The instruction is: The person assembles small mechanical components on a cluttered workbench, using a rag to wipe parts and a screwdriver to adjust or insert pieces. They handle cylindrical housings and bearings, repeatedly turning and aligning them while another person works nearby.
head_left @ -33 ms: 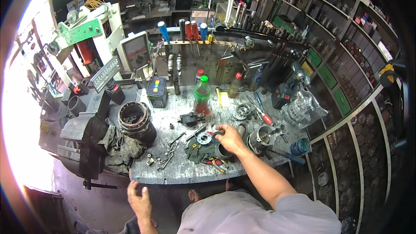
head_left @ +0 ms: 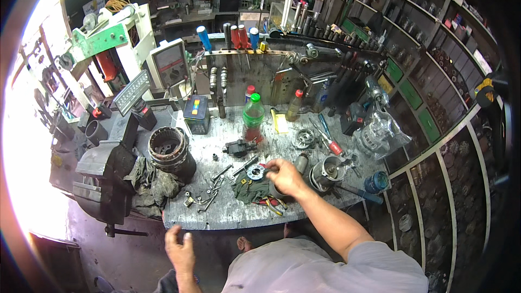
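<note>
My right hand [head_left: 286,178] reaches over the bench, its fingers bent together around something small and dark that I cannot make out. Just left of its fingertips lies a round metal disc [head_left: 255,171] with a hole in the middle, at the edge of a dark green cloth [head_left: 249,191]. A dark cylindrical part under that hand is mostly hidden. Red and yellow pliers [head_left: 271,204] rest in front of the cloth. My left hand [head_left: 180,250] hangs empty before the bench's front edge, thumb and fingers apart.
Bolts and a wrench [head_left: 210,198] lie left of the cloth. A large cylindrical housing [head_left: 187,165] and a bench vise [head_left: 100,176] stand at the left. A green-capped bottle [head_left: 253,116] stands behind. To the right are a metal housing [head_left: 324,176] and a blue jar [head_left: 375,183].
My right hand has shifted slightly left, closer to the metal disc. My left hand has moved a little to the right.
</note>
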{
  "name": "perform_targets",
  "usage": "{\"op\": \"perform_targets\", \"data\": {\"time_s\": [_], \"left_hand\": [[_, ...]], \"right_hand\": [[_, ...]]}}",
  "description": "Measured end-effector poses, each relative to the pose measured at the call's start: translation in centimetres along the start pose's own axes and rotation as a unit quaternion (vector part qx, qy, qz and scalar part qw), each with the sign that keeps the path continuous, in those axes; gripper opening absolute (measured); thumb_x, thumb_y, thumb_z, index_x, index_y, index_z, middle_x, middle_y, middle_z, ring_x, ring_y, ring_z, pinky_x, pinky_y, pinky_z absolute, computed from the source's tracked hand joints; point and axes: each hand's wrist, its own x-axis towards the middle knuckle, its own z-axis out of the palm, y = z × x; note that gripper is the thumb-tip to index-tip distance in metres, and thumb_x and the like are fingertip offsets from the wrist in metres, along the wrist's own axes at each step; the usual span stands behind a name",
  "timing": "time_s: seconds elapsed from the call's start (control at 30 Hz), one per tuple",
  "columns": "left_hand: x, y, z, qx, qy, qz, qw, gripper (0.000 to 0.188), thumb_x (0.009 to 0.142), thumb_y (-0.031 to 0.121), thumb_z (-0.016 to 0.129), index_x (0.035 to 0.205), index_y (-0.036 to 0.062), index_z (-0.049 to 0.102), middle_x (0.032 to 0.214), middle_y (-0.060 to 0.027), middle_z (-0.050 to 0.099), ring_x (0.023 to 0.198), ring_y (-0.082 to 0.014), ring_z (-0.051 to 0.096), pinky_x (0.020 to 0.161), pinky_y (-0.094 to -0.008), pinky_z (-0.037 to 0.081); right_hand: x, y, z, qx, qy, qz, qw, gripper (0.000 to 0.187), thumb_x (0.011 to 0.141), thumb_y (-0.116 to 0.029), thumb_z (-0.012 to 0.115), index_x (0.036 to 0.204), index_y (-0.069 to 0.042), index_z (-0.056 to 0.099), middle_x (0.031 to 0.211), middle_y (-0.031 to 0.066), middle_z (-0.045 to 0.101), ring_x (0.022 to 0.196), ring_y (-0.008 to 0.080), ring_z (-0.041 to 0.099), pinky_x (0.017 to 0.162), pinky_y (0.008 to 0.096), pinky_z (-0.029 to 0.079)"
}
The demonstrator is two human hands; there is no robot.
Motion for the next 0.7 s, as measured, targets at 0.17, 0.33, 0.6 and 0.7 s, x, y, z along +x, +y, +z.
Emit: {"op": "perform_targets", "data": {"time_s": [0.17, 0.33, 0.6, 0.7], "left_hand": [[-1.3, 4.3, 8.0, -0.408, -0.304, -0.290, 0.810, 0.038, 0.108, 0.022, 0.073, 0.139, 0.0015, 0.065, 0.124, -0.0204, 0.077, 0.108, -0.0315, 0.078, 0.095, -0.0436, 0.065], [-1.1, 7.1, 12.8, -0.560, -0.326, -0.349, 0.677, 0.043, 0.107, 0.019, 0.072, 0.145, 0.0030, 0.060, 0.134, -0.0162, 0.073, 0.117, -0.0294, 0.076, 0.100, -0.0438, 0.064], [0.4, 11.0, 13.8, -0.495, -0.309, -0.205, 0.786, 0.076, 0.100, -0.003, 0.077, 0.165, -0.0027, 0.039, 0.131, -0.0146, 0.074, 0.118, -0.0217, 0.074, 0.103, -0.0357, 0.062], [0.5, 12.7, 14.3, -0.456, -0.329, -0.160, 0.811, 0.077, 0.098, -0.005, 0.078, 0.165, -0.0014, 0.040, 0.128, -0.0135, 0.076, 0.117, -0.0190, 0.073, 0.102, -0.0329, 0.061]], "right_hand": [[-7.3, -3.8, 4.2, -0.135, -0.127, -0.298, 0.936, 0.039, 0.092, -0.010, 0.076, 0.130, -0.003, 0.070, 0.116, 0.0162, 0.075, 0.113, 0.0367, 0.071, 0.100, 0.0450, 0.058], [-9.3, -4.8, 3.6, -0.162, -0.172, -0.381, 0.894, 0.046, 0.092, -0.017, 0.076, 0.136, -0.005, 0.067, 0.122, 0.0157, 0.073, 0.123, 0.0345, 0.068, 0.105, 0.0460, 0.055], [-11.3, -5.1, -2.4, -0.070, -0.084, -0.211, 0.971, 0.043, 0.097, -0.012, 0.079, 0.137, -0.003, 0.068, 0.130, 0.0204, 0.074, 0.121, 0.0368, 0.074, 0.105, 0.0461, 0.060], [-11.7, -6.0, -3.5, 0.000, -0.102, -0.038, 0.994, 0.052, 0.098, -0.015, 0.080, 0.145, -0.001, 0.064, 0.122, 0.0185, 0.076, 0.105, 0.0305, 0.077, 0.090, 0.0425, 0.062]]}}
